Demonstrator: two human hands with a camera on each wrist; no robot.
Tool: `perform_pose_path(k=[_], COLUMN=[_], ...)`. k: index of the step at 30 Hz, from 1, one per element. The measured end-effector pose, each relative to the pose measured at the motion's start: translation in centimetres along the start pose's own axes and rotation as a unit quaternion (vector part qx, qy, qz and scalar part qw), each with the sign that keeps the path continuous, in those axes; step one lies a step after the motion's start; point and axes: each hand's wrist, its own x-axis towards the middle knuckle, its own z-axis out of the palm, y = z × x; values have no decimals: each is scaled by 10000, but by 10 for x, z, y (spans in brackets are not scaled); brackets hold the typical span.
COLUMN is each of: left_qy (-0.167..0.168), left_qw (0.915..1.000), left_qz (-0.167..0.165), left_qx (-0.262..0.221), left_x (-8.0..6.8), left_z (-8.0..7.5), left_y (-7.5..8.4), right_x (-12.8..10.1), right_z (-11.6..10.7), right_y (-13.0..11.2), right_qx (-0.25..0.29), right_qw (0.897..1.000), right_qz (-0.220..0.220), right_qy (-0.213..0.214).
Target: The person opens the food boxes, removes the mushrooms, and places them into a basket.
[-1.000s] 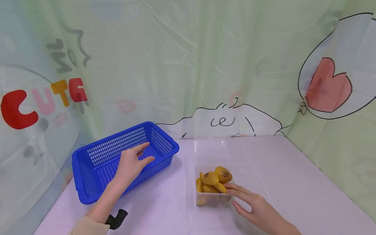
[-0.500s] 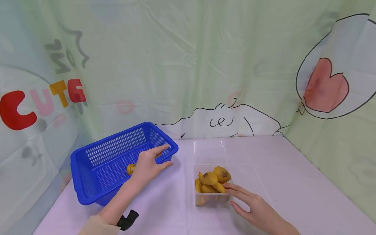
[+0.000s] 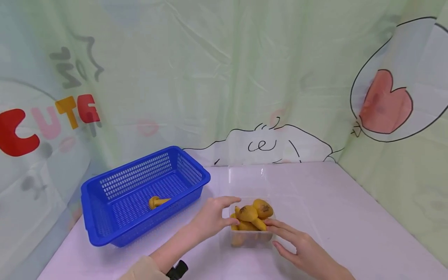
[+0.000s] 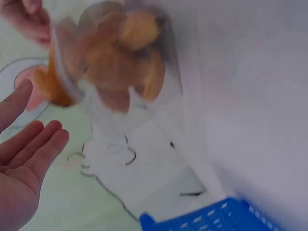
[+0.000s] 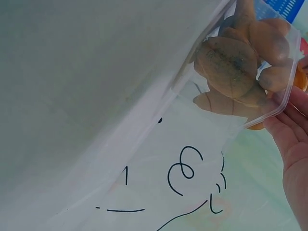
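Head view, left to right: a blue perforated basket sits at the left of the pale worktop with one yellow-brown piece lying on its floor. Just right of it, the person's left hand reaches to the near-left rim of a clear plastic tub, its fingers loosely spread and holding nothing; the left wrist view, though blurred, shows the same open palm. The tub is heaped above its rim with yellow, brown-speckled pieces of food, perhaps small pastries or fruit; which cannot be told. The right hand lies against the tub's right side, fingers straight and resting on the rim beside the heap. The pieces look light, rounded and likely soft, so they would bruise or crumble if squeezed. A gentle pinch across the widest part of the topmost piece seems safest. The thin tub would probably slide easily unless steadied.
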Motion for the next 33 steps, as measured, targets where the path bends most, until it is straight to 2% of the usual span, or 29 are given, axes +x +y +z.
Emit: perform_pose_path(k=[3,5,11,19,24,33], left_qy=[-343,-429,-281,-189,-193,-53], left_qw=[9994,9990,9995,9996,9998,9996], left_qz=[101,126,126,172,90,263], left_qx=[4,27,92,82,-6,-10], left_x=[0,0,1,7,8,10], left_z=[12,18,25,31,31,30], left_y=[2,2,2,-3,-4,-2], right_x=[-1,-2,-2,0,1,0], right_z=[0,1,0,-1,0,-2], right_y=[2,1,-2,-1,-2,-2], right_qx=[82,143,134,128,181,96], right_qw=[9999,9999,9998,9999,9998,9999], right_qz=[-70,-70,103,-70,-85,-15], right_qy=[-6,-10,-54,6,-40,-31])
